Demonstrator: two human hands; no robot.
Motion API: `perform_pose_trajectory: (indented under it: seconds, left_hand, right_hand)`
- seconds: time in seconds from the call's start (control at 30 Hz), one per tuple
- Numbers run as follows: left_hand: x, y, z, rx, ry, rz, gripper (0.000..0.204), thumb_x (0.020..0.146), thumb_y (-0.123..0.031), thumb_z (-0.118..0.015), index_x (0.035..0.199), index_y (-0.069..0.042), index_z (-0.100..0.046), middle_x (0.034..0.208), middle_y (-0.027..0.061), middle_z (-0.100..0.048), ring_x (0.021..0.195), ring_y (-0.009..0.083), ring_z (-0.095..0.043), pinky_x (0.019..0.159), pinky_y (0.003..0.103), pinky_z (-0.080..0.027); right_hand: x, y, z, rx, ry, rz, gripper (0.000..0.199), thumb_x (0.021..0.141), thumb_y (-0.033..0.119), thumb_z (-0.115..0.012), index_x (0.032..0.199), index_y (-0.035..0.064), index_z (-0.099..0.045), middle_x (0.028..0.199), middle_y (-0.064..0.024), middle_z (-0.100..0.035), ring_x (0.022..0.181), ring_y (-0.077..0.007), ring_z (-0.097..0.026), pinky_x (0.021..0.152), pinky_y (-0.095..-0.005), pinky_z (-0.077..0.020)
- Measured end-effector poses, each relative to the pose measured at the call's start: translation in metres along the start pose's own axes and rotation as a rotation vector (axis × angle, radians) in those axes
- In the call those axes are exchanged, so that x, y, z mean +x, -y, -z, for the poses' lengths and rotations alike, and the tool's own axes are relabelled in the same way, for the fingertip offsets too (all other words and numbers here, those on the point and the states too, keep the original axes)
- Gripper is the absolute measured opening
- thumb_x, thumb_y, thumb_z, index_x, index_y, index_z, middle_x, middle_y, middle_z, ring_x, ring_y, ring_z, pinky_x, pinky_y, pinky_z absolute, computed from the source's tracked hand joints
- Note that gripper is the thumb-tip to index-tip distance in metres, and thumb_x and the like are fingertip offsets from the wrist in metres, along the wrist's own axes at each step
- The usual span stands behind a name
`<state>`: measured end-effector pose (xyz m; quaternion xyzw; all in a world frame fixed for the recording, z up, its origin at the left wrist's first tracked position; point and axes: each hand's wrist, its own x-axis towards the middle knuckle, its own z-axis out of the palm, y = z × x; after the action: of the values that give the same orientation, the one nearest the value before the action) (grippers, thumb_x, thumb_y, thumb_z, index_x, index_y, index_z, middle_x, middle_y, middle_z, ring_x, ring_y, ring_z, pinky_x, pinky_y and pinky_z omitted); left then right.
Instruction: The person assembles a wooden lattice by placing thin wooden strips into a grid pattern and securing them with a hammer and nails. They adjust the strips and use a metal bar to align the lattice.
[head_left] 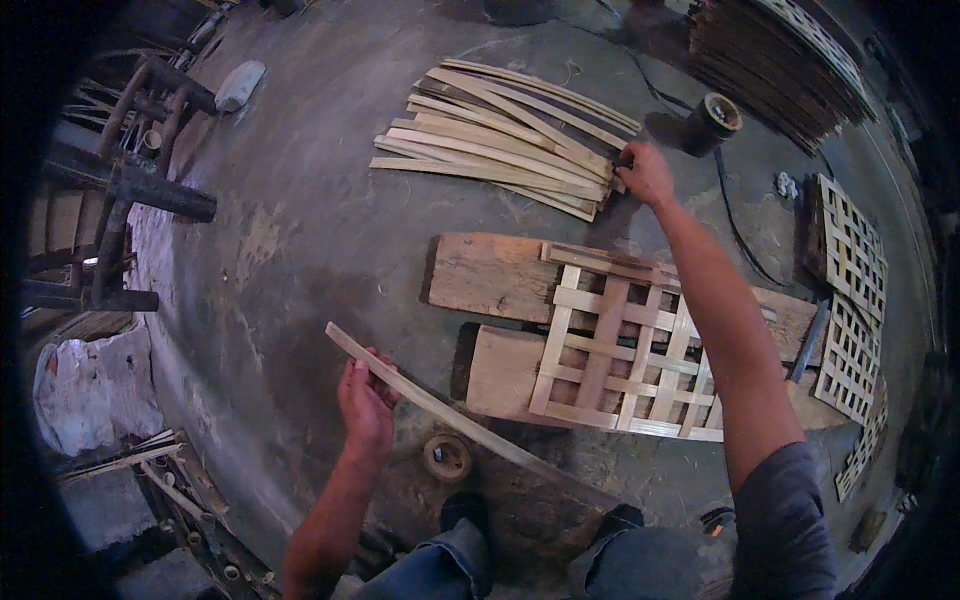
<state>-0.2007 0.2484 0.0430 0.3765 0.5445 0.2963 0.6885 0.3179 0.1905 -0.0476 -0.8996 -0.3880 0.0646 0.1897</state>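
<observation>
1 strip (pixel 440 408) in left hand (pixel 365 405), 2 boards (pixel 490 275)

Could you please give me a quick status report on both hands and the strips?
Left hand shut on one long bamboo strip. Right hand touching the strip pile. Woven lattice lying on boards between them.

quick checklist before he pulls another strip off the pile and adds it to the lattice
1. Left hand has a firm hold on the long bamboo strip: ok, fingers wrapped round it.
2. Right hand has reached the strip pile: ok, fingertips at its end.
3. One strip singled out: cannot tell, fingers hide the contact.
4. Woven lattice lies flat on the wooden boards: ok.
5. Held strip clear of the lattice: ok, it passes in front of it.
6. Tape roll out of the way: ok, beside the knee.
</observation>
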Motion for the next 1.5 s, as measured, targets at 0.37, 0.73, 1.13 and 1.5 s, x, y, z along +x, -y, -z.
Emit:
perform_pose_trajectory:
  seconds: [0.37, 0.73, 1.13, 1.5]
  left_hand:
    - [-0.003, 0.000, -0.019, -0.073, 0.001, 0.020, 0.028, 0.099, -0.030, -0.049, 0.121, -0.014, -0.055, 0.110, 0.0044, -0.063, 0.098, 0.0167, -0.060, 0.082, 0.033, -0.049]
    - [-0.027, -0.009, -0.025, -0.142, 0.040, -0.052, 0.031, 0.098, -0.032, -0.050, 0.123, -0.014, -0.054, 0.113, 0.0030, -0.062, 0.102, 0.0152, -0.059, 0.083, 0.033, -0.047]
    - [-0.061, 0.049, -0.031, -0.050, 0.228, 0.137, 0.031, 0.099, -0.032, -0.049, 0.124, -0.014, -0.053, 0.112, 0.0030, -0.063, 0.098, 0.0141, -0.061, 0.076, 0.031, -0.050]
    - [-0.082, 0.064, -0.027, 0.044, 0.152, 0.161, 0.035, 0.099, -0.035, -0.050, 0.128, -0.015, -0.052, 0.115, 0.0040, -0.061, 0.107, 0.0160, -0.056, 0.083, 0.032, -0.046]
  right_hand:
    - [-0.030, 0.033, 0.063, 0.413, -0.462, 0.324, 0.014, 0.090, 0.014, -0.062, 0.096, 0.0009, -0.063, 0.088, -0.0143, -0.065, 0.075, -0.0248, -0.065, 0.067, -0.0355, -0.0512]
    - [-0.112, 0.052, 0.177, 1.250, -0.557, -0.243, 0.019, 0.094, 0.009, -0.056, 0.111, 0.0019, -0.054, 0.085, -0.0104, -0.065, 0.074, -0.0153, -0.065, 0.064, -0.0261, -0.0519]
    - [-0.357, -0.075, 0.177, 1.266, -0.267, -0.746, 0.023, 0.093, 0.008, -0.053, 0.114, -0.0006, -0.056, 0.091, -0.0083, -0.062, 0.076, -0.0160, -0.063, 0.070, -0.0276, -0.0540]
    - [-0.308, -0.086, 0.154, 1.357, -0.453, -0.662, 0.019, 0.095, 0.008, -0.051, 0.112, 0.0035, -0.058, 0.087, -0.0078, -0.063, 0.074, -0.0158, -0.064, 0.064, -0.0275, -0.0537]
